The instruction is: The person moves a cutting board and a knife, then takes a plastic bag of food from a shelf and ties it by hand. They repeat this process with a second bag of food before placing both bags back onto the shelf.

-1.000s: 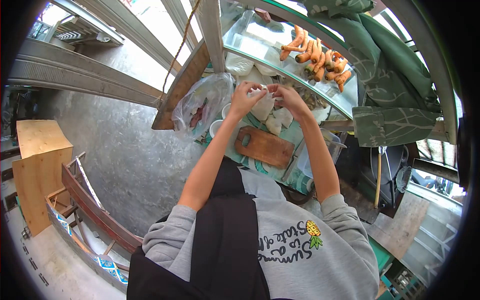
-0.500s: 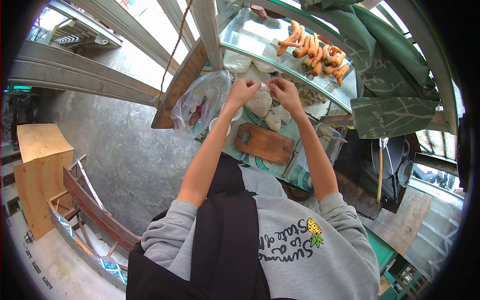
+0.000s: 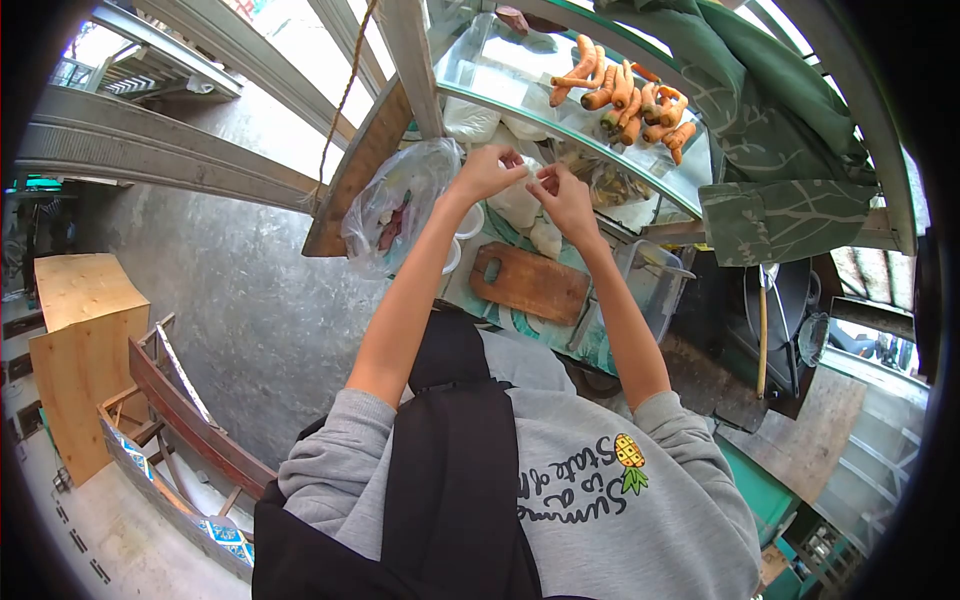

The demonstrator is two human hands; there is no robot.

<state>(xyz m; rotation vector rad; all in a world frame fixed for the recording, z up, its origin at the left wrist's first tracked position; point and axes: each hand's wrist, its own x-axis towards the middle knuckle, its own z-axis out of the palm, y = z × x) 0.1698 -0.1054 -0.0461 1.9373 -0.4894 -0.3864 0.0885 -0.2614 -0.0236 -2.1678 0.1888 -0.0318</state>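
Over the green-patterned table (image 3: 457, 290), beyond the wooden board (image 3: 530, 284) and left of the carrots (image 3: 628, 105), pinches a white scrap (image 3: 531, 170) between left hand (image 3: 485, 172) and right hand (image 3: 564, 197), fingertips closed on it from both sides, just above a pale bag (image 3: 515, 207). Cannot tell whether joined to it. Could tear if tugged too hard, or slip free if pinched too loosely.

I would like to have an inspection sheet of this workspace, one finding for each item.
Surface: green-patterned tabletop, bearing a wooden board.
Job's things: small white piece at the fingertips, nature unclear; whitish bag below.
Clutter: clear plastic bag to the left; clear container to the right.
Hands: left hand and right hand pinch the white piece.
Cables: nothing seen.
Surroundings: carrots on a glass shelf; hanging green cloth.
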